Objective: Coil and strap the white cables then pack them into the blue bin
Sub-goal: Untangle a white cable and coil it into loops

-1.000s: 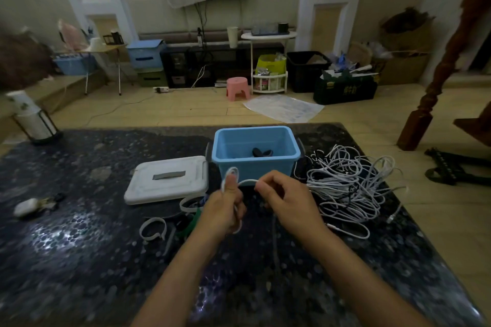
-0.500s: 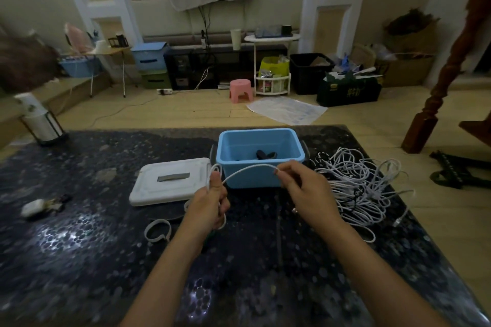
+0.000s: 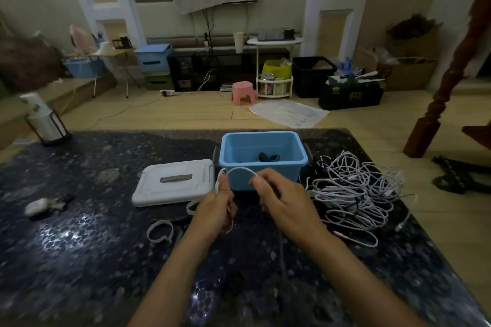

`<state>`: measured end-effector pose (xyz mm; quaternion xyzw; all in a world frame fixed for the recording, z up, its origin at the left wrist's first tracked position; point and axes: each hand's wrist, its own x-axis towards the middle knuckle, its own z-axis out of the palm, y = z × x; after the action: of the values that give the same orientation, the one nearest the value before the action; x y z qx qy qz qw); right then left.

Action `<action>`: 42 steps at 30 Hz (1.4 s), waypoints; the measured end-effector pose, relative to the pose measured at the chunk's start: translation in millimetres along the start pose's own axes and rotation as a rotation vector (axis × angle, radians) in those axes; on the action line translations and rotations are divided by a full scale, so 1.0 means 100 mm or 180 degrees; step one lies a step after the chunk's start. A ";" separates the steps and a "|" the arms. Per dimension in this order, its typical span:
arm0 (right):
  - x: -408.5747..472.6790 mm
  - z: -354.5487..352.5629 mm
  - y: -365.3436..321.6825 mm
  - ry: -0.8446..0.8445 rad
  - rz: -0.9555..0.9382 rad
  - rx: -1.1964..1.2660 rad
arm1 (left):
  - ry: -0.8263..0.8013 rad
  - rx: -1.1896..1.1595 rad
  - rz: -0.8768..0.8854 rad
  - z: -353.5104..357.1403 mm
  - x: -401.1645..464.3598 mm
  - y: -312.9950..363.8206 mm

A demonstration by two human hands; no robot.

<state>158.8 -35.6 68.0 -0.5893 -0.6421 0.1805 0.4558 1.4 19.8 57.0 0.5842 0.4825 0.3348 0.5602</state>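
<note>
A thin white cable [image 3: 240, 169] arcs between my two hands just in front of the blue bin [image 3: 263, 159]. My left hand [image 3: 216, 210] grips loops of this cable, thumb up against them. My right hand [image 3: 281, 199] pinches the cable's free run between thumb and forefinger. A dark object [image 3: 268, 157] lies inside the bin. A tangled pile of white cables [image 3: 353, 188] sits on the dark table to the right of the bin.
The bin's white lid [image 3: 174, 182] lies left of the bin. White straps [image 3: 159, 232] lie on the table near my left wrist. A small white object [image 3: 37, 206] sits at far left, a lantern-like holder [image 3: 43, 121] at the table's back left corner.
My right hand first drew the cable out to the right, then came back toward the left hand, shortening the arc. The left hand rose slightly with its loops.
</note>
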 end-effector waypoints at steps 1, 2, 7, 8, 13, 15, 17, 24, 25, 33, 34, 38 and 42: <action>-0.01 0.01 0.00 0.0044 0.0016 0.0070 | -0.0025 0.0029 -0.0010 0.01 0.00 0.00; -0.01 0.02 0.00 0.0106 0.0027 0.0046 | -0.0034 -0.0004 -0.0032 0.01 -0.01 0.00; -0.04 0.08 0.09 0.0225 0.0240 -0.0193 | -0.0185 -0.0665 -0.0157 0.03 0.01 -0.02; -0.06 0.11 0.09 0.0179 0.0221 -0.0197 | -0.0199 -0.0643 -0.0150 0.05 0.01 -0.02; -0.13 0.24 0.03 -0.0176 -0.0039 -0.0435 | -0.0163 -0.0532 -0.0160 0.13 -0.02 -0.03; -0.14 0.27 0.02 -0.0331 -0.0068 -0.0525 | -0.0290 -0.0406 -0.0058 0.15 -0.03 -0.04; -0.14 0.28 0.02 -0.0434 -0.0071 -0.0564 | -0.0270 -0.0333 -0.0118 0.18 -0.03 -0.04; -0.10 0.17 0.09 -0.0658 -0.0070 -0.0774 | 0.0444 0.0092 0.0168 0.11 0.00 -0.01; -0.10 0.16 0.11 -0.0654 -0.0058 -0.0784 | 0.0508 0.0151 0.0253 0.11 -0.01 0.00; -0.16 0.25 0.22 -0.0811 0.0116 -0.1027 | 0.0742 -0.0470 0.0344 0.11 0.02 -0.01; -0.18 0.26 0.23 -0.0892 0.0145 -0.1025 | 0.0722 -0.0544 0.0375 0.12 0.02 -0.01; -0.21 0.29 0.29 -0.1088 0.0218 -0.1066 | 0.0725 -0.0679 0.0390 0.12 0.01 -0.01; -0.22 0.32 0.29 -0.1300 0.0139 -0.1053 | 0.0395 -0.1382 0.0346 0.14 0.01 0.00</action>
<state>148.1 -39.6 20.9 -0.6209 -0.7288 0.1981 0.2103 14.8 15.9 54.3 0.4534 0.4006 0.4957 0.6231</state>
